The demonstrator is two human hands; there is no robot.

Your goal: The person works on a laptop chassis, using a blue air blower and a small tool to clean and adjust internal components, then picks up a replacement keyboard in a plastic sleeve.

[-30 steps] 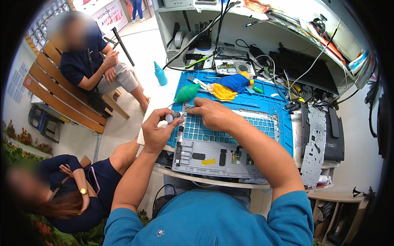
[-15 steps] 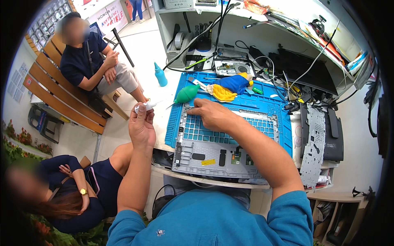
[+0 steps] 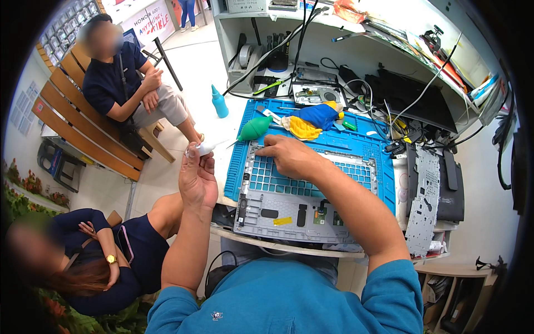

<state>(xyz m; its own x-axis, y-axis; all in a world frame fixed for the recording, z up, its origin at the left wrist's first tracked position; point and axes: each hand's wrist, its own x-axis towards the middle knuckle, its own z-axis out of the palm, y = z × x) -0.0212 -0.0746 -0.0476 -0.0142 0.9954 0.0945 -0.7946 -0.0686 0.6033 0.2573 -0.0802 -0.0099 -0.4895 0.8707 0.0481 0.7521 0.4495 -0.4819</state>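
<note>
My left hand (image 3: 199, 183) is raised beside the bench's left edge. It grips a small white squeeze tube (image 3: 206, 148) between thumb and fingers, the tube's pointed nozzle towards the bench. My right hand (image 3: 293, 158) reaches over a grey laptop casing (image 3: 257, 207) with an open key grid. Its index fingertip touches the casing's far left corner, the other fingers are curled, and no held thing shows. The casing lies inner side up on a blue work mat (image 3: 232, 167). A green air blower bulb (image 3: 255, 128) lies just beyond my right hand.
A light blue bottle (image 3: 219, 102) stands left of the mat. Behind it lie a blue-and-yellow cloth (image 3: 315, 118), cables and electronic parts. A metal plate (image 3: 424, 200) leans at right. Two seated people (image 3: 114, 83) are on the left, one close to my left arm.
My left hand has shifted slightly right with the white tube, whose nozzle now points more towards the casing. My right fingertip stays at the same corner.
</note>
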